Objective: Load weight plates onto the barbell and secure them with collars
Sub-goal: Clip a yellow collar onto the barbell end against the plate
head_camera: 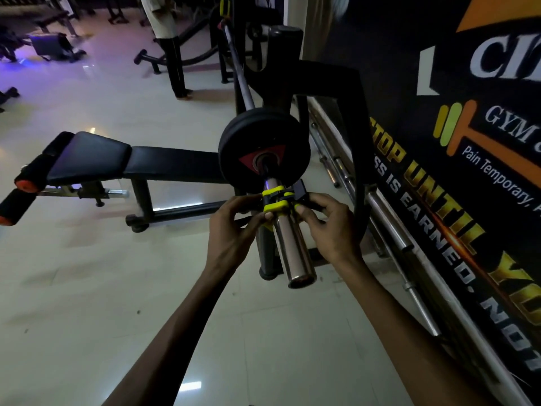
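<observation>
A barbell rests on a black rack, its chrome sleeve [294, 253] pointing toward me. One black weight plate [248, 142] with a red triangle mark sits on the sleeve. A yellow and black collar [276, 200] is around the sleeve a short way in front of the plate, with bare chrome showing between them. My left hand [234, 227] grips the collar from the left. My right hand [328, 227] grips it from the right, fingers on its black lever.
A black padded bench [117, 162] with foam rollers stands at left. The rack upright [351, 118] curves just behind my right hand. Several spare bars [392, 224] lie along the wall banner at right. A person [169, 45] stands at the back.
</observation>
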Available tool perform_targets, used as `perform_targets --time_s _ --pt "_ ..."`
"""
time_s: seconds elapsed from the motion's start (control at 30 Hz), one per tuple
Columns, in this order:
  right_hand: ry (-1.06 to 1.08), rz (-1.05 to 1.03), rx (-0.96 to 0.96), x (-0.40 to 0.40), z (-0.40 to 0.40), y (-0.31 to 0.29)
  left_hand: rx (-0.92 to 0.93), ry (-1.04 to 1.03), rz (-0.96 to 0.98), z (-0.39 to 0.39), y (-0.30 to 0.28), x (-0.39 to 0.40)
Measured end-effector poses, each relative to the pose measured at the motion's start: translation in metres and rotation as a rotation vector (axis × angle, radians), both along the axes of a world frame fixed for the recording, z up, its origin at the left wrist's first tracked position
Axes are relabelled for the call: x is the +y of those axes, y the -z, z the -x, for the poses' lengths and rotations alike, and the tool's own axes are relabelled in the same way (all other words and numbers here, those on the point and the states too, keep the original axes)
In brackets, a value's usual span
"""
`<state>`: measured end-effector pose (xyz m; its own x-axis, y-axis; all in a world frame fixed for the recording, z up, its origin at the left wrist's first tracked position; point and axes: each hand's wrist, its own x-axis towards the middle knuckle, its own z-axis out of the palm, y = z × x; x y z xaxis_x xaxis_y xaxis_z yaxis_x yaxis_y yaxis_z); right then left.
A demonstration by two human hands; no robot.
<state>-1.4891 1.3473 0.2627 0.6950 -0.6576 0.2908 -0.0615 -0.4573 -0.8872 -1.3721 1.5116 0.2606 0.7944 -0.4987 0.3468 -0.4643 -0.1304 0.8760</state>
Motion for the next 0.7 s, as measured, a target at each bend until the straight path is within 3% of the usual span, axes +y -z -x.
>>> perform_targets --time_s 0.7 --pt "0.054 0.133 -0.097 -0.044 -0.100 0.005 -0.062 -0.140 -0.008 -0.084 -0.001 -0.061"
